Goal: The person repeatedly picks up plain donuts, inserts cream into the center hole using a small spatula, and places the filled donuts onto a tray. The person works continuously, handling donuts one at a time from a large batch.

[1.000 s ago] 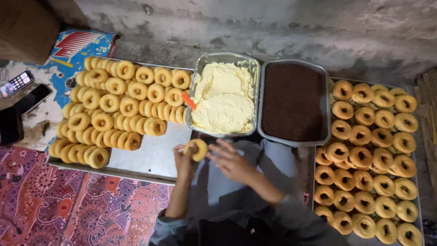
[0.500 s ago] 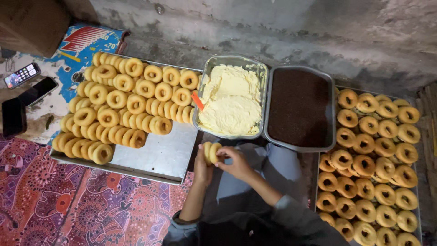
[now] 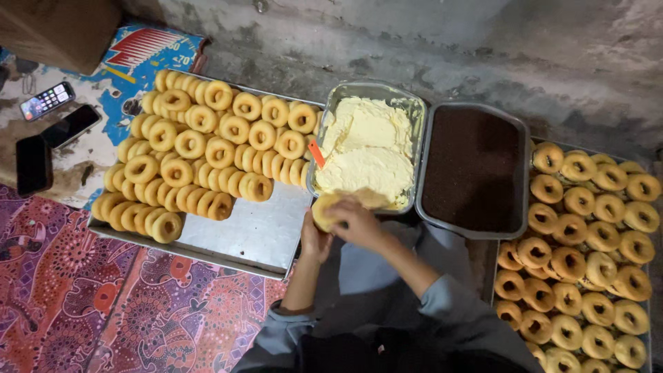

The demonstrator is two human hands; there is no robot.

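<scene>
Ring biscuit [image 3: 323, 209], pale yellow: gripped in left hand [image 3: 314, 238] at near edge of cream pan [image 3: 330, 110]. Right hand [image 3: 359, 222] lies across its right side, fingers curled on it; cream just beyond.

Both forearms reach forward from grey sleeves, bent at the elbows and meeting in front of the body. The left hand [image 3: 314, 238] is cupped, palm turned inward. The right hand [image 3: 356, 221] lies just over it, fingers curled downward, the 2 hands touching.
</scene>
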